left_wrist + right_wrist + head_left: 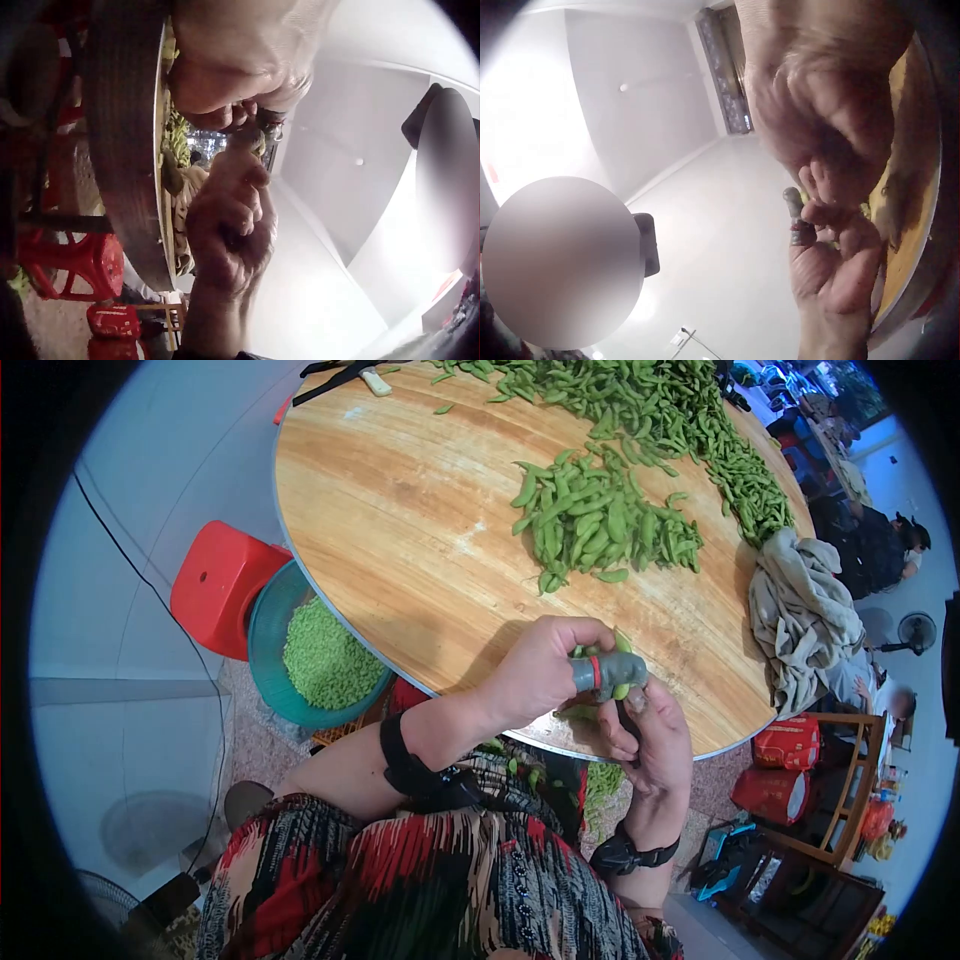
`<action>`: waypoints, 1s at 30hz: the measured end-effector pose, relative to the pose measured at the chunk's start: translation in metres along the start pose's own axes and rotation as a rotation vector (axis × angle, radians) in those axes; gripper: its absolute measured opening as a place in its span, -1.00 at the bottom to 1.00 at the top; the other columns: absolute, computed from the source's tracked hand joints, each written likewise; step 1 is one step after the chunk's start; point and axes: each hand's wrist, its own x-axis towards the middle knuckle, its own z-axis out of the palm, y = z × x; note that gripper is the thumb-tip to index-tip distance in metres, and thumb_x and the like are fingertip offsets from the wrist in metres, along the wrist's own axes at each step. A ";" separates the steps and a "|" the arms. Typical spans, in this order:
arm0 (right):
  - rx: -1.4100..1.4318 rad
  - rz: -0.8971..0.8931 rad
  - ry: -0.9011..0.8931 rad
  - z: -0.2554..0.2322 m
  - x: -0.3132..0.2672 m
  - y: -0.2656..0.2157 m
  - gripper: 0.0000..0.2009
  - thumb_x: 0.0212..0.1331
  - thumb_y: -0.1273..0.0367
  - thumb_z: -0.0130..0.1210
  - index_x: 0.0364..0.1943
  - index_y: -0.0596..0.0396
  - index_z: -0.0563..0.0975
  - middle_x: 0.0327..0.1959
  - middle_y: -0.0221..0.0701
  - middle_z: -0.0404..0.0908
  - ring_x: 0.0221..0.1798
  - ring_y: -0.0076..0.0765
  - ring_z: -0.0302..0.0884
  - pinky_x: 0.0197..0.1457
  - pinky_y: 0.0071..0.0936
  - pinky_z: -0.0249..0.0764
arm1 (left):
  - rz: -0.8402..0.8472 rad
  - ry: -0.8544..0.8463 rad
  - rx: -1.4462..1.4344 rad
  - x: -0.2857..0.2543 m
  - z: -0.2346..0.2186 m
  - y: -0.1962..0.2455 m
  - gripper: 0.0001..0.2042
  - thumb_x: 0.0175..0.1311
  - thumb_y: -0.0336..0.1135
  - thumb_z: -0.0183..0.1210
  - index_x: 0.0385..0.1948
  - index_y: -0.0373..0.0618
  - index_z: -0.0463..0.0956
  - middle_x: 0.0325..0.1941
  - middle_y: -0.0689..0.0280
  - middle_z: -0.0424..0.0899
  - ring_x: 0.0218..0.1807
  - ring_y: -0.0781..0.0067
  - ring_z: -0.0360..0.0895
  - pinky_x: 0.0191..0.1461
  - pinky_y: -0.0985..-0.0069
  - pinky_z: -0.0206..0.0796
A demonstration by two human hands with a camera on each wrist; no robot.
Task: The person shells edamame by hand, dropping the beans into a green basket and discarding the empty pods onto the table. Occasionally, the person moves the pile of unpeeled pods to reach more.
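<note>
In the head view, my left hand [535, 672] pinches a green bean pod [622, 690]; its thumb wears a grey-green cover [610, 673] with a red band. My right hand [658, 738] meets it from the right, thumb and fingertips at the same pod, other fingers curled. Both are over the near edge of the round wooden table [400, 530]. Beyond them lies a small pile of pods [600, 520]. The left wrist view shows my left hand [240, 64] above my right [231, 225]. In the right wrist view my right hand [829, 112] partly hides the pod.
A large heap of pods [640, 400] covers the table's far side. A crumpled grey cloth [805, 610] lies at its right edge. Below left stand a green basin of shelled beans [330, 660] and a red stool [220, 590]. Red bags [785, 745] stand beyond the right edge.
</note>
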 end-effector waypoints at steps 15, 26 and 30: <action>0.005 -0.001 -0.004 -0.007 -0.002 0.002 -0.77 0.27 0.29 -0.13 -0.29 0.23 0.36 -0.61 -0.40 0.41 -0.72 -0.74 0.06 -0.70 -0.77 0.02 | 0.200 0.151 0.523 0.006 -0.001 -0.006 -0.84 0.10 -0.36 0.19 -0.54 -0.26 0.47 -0.62 0.45 0.44 -0.54 0.77 0.33 -0.55 0.68 0.21; 0.320 0.051 -0.186 -0.003 0.003 0.002 -0.75 0.28 0.32 -0.13 -0.09 0.21 0.34 -0.65 -0.46 0.34 -0.77 -0.77 0.00 -0.76 -0.81 -0.03 | -0.087 -0.231 -0.080 0.016 -0.014 -0.001 -0.86 0.17 -0.29 0.15 -0.43 -0.16 0.47 -0.51 0.44 0.51 -0.48 0.73 0.42 -0.46 0.76 0.24; -0.016 -0.033 0.040 -0.003 0.011 -0.003 -0.83 0.26 0.40 -0.14 -0.19 0.21 0.40 -0.63 -0.47 0.39 -0.74 -0.73 0.11 -0.70 -0.75 0.09 | -0.141 0.006 0.252 0.011 0.003 0.008 -0.90 0.13 -0.38 0.17 -0.42 -0.16 0.46 -0.52 0.44 0.49 -0.42 0.74 0.44 -0.38 0.74 0.28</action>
